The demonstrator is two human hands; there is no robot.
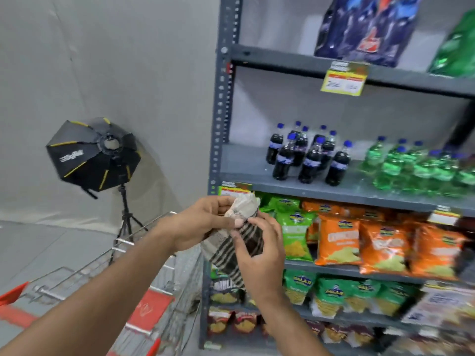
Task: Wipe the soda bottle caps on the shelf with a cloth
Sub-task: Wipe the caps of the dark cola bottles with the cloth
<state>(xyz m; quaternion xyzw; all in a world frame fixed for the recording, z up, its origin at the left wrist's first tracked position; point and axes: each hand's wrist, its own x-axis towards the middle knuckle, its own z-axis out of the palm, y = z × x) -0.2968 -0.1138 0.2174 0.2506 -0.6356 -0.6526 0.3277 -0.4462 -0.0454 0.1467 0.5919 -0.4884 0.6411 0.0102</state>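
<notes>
Both hands hold a striped beige-and-black cloth [232, 249] in front of the grey shelf's left post. My left hand [203, 224] grips its bunched top and my right hand [259, 250] pinches its middle. Up and to the right, several dark cola bottles [309, 160] with blue caps [347, 143] stand on the middle shelf board [246, 165]. Several green soda bottles [421, 165], also blue-capped, stand to their right. The cloth is well below and left of the caps, touching none.
Orange and green snack bags [336, 240] fill the lower shelves. Large soda packs [365, 29] sit on the top shelf. A wire shopping cart with red trim [144, 283] stands at my lower left. A black softbox light on a tripod [95, 155] is by the grey wall.
</notes>
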